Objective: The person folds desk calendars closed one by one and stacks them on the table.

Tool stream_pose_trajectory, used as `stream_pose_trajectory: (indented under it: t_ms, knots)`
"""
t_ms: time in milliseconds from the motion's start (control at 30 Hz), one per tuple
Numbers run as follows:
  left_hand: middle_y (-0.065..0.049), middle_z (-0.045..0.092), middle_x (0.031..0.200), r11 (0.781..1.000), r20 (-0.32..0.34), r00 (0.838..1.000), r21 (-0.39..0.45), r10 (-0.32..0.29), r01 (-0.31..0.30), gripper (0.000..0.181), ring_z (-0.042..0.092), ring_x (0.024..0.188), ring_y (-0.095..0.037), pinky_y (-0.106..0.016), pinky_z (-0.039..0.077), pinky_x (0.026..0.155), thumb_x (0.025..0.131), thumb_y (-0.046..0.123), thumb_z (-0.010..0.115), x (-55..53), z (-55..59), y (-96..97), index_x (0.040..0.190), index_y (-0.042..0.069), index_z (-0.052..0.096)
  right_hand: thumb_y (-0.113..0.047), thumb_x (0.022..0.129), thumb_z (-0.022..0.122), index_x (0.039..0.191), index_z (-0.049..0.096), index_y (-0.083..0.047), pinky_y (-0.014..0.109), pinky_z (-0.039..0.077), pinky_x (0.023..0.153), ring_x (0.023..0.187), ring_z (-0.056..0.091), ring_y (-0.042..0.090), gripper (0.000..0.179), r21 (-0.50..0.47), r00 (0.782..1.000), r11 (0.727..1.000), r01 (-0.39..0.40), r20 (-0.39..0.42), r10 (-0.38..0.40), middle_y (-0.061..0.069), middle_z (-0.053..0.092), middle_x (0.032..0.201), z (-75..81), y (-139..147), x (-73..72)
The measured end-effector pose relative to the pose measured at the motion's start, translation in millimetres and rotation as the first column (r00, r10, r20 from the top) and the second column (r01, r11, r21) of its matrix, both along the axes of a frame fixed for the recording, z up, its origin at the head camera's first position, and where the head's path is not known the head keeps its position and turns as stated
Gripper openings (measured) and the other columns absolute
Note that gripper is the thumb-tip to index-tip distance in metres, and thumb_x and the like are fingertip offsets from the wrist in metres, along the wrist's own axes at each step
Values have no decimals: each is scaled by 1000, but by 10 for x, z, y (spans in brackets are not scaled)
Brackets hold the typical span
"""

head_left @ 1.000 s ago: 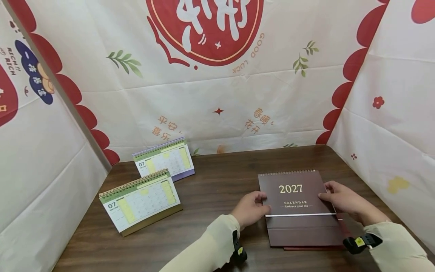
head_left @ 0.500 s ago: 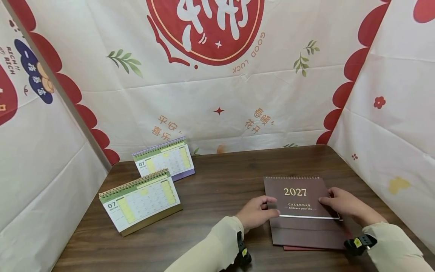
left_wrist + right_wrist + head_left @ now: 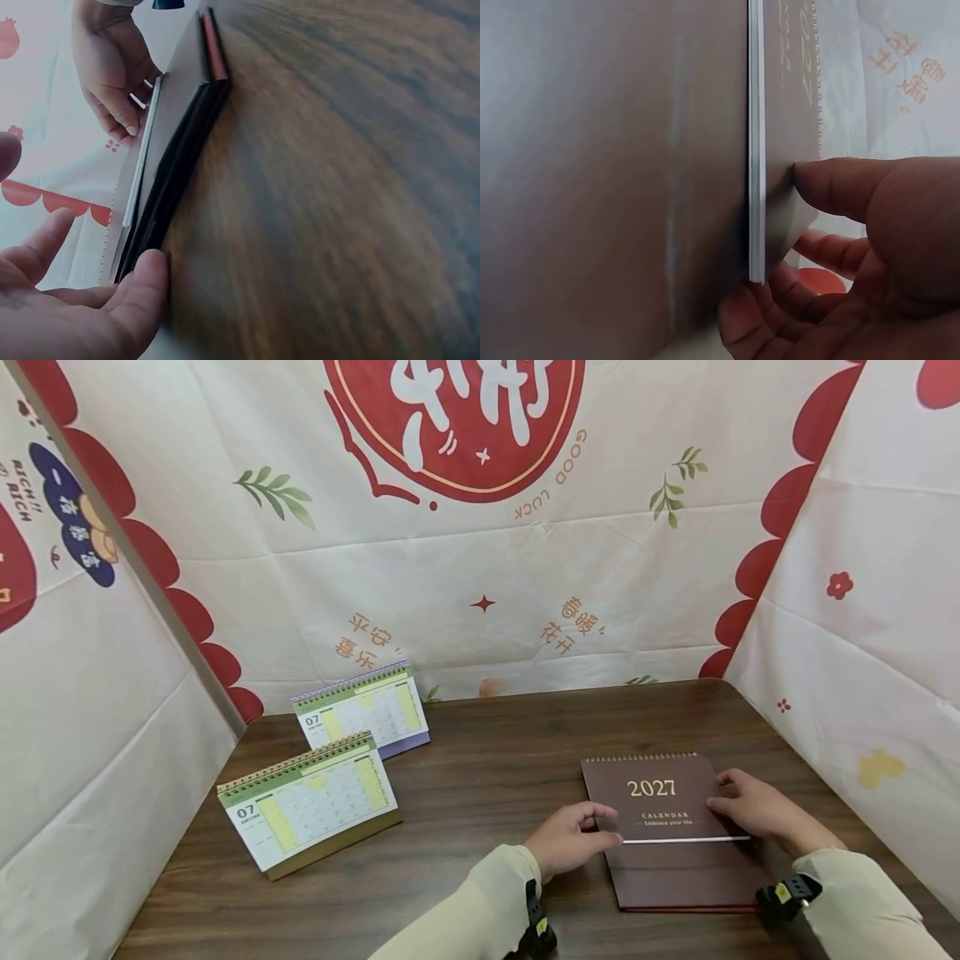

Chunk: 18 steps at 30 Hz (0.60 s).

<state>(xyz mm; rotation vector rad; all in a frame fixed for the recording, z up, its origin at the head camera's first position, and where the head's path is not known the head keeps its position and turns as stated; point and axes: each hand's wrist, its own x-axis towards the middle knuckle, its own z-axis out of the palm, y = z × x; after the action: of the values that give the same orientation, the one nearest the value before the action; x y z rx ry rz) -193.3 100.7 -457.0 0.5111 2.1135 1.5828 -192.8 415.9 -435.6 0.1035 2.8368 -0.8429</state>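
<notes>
A dark brown 2027 desk calendar (image 3: 667, 877) lies at the right of the table, spiral edge away from me. Beneath it sits a second, reddish item (image 3: 215, 56), mostly hidden; only its edge shows. My left hand (image 3: 566, 839) is at the calendar's left side, fingers loosely extended, a fingertip against the edge in the left wrist view. My right hand (image 3: 772, 814) holds the right side, with the thumb (image 3: 832, 184) on the cover and the other fingers around the edge. A white page block (image 3: 757, 150) shows below the cover.
Two desk calendars with yellow and green pages stand at the left: a gold-based one (image 3: 315, 810) in front, a purple-based one (image 3: 375, 714) behind. White printed cloth (image 3: 450, 568) walls the brown wooden table (image 3: 480, 777) at the back and both sides.
The brown calendar has come slightly nearer, and its lower edge now lines up with the reddish item below. My left hand has shifted a little right, staying at the left edge.
</notes>
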Motion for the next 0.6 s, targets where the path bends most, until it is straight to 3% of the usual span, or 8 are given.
stream_pose_trajectory:
  t_ms: [167, 400, 600]
  knots:
    - [5, 61, 126, 999, 7, 1000, -53, 0, 0, 27, 52, 123, -15, -36, 44, 97, 86, 29, 74, 8, 8, 12, 113, 27, 71, -20, 98, 60, 127, 37, 22, 61, 43, 86, 108, 50, 53, 56, 9, 1000, 1000, -5, 11, 5, 44, 49, 118, -32, 14, -10]
    - [8, 61, 121, 999, 60, 998, -28, -32, 34, 24, 52, 118, -13, -34, 43, 96, 86, 27, 75, 20, 34, 23, 110, 25, 72, -16, 96, 60, 124, 38, 29, 66, 39, 92, 114, 43, 62, 57, 54, 1000, 998, -15, -4, 16, 50, 43, 122, -56, 40, -12]
    - [7, 60, 123, 998, 47, 998, -35, -49, 51, 28, 52, 118, -13, -33, 43, 96, 87, 27, 75, 36, 29, 13, 114, 27, 70, -18, 97, 59, 125, 38, 29, 66, 38, 93, 115, 42, 62, 59, 45, 1000, 999, -17, 8, 16, 50, 43, 123, -73, 57, -25]
